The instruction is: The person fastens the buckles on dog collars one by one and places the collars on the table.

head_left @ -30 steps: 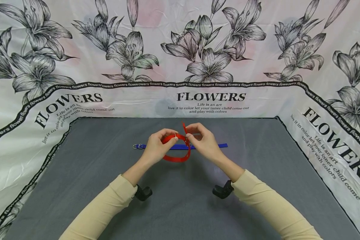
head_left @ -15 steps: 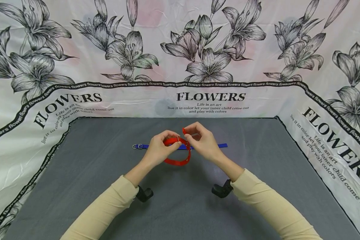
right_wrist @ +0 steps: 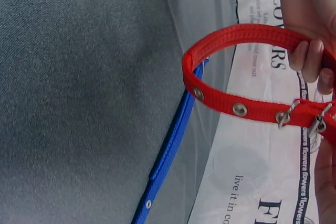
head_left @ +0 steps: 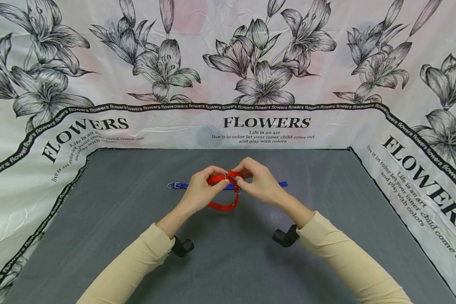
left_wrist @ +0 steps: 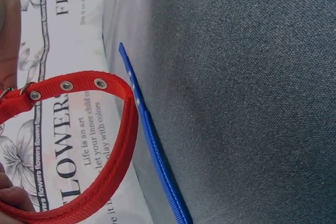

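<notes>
A red pet collar (head_left: 223, 207) hangs bent into a loop above the table, held by both hands. My left hand (head_left: 199, 185) pinches the loop's upper left part between thumb and fingers. Close beside it, my right hand (head_left: 259, 182) pinches the strap near its end, fingertips right at the metal fittings. Metal eyelets (left_wrist: 66, 85) run along the strap in the left wrist view. The right wrist view shows the buckle (right_wrist: 318, 123) at the loop's joined side. Behind the hands, a blue collar (head_left: 178, 185) lies stretched flat, its middle partly hidden.
Grey cloth (head_left: 228, 261) covers the table. White flower-printed sheeting (head_left: 266, 88) rises along the back and both sides. Black wrist mounts (head_left: 183, 246) stick out below each cuff.
The strap end that stood upright by my right fingers has been bent down and leftward, toward the left hand. The red loop has sunk slightly, and both hands stay close together.
</notes>
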A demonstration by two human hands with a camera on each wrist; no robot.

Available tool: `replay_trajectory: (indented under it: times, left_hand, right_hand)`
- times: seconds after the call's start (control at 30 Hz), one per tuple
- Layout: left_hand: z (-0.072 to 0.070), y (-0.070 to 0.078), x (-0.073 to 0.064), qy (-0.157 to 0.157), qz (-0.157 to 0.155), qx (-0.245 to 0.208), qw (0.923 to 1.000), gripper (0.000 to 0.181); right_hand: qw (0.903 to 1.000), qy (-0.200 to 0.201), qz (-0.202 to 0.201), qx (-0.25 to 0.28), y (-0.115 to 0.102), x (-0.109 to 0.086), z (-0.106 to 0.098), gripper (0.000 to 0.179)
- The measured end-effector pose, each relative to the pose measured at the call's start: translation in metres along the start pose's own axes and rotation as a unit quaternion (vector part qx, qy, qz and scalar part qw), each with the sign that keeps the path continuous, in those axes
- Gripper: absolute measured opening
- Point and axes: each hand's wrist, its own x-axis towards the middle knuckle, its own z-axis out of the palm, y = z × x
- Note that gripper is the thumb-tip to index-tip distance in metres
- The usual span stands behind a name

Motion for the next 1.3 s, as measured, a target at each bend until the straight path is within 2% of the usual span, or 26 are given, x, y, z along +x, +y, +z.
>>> replay_trajectory:
  times: [0.13,0.27,0.43,0.53,0.7,0.83,0.93,1.03,1.13,1.3]
  left_hand:
    - [0.0,0.001,0.0,0.005,0.01,0.006,0.9999,0.019]
    - [-0.001,0.002,0.0,0.01,0.019,0.013,0.9997,0.019]
    - [-0.001,0.002,0.0,0.009,0.012,0.011,0.9998,0.019]
    - [-0.001,0.001,0.0,0.007,0.007,0.01,0.9999,0.019]
    - [-0.002,0.002,0.0,0.008,-0.002,0.009,0.9999,0.019]
    - [-0.002,0.001,0.001,0.01,-0.008,0.003,0.9999,0.018]
    - [-0.001,0.0,0.001,0.016,-0.013,-0.004,0.9998,0.017]
    - [-0.001,-0.001,0.002,0.022,-0.013,-0.011,0.9996,0.017]
    - [0.001,-0.001,0.003,0.023,-0.011,-0.011,0.9996,0.017]
    - [0.003,-0.001,0.003,0.02,-0.009,-0.007,0.9997,0.017]
  right_hand:
    - [0.9999,-0.015,-0.005,-0.003,0.002,-0.001,-0.002,0.014]
    - [0.999,-0.018,-0.031,-0.026,0.004,-0.001,-0.002,0.013]
    - [0.9951,-0.016,-0.074,-0.063,0.004,0.0,0.0,0.013]
    - [0.9941,-0.011,-0.086,-0.066,0.003,-0.001,0.002,0.012]
    - [0.9971,-0.002,-0.066,-0.038,0.002,-0.002,0.005,0.015]
    - [0.9998,-0.001,-0.009,0.015,0.002,-0.006,0.007,0.021]
    - [0.998,0.002,0.033,0.054,0.004,-0.008,0.007,0.022]
    - [0.9956,0.012,0.053,0.076,0.003,-0.009,0.007,0.017]
    - [0.9959,0.02,0.044,0.077,0.003,-0.009,0.007,0.01]
    - [0.999,0.026,-0.017,0.033,0.005,-0.008,0.009,0.007]
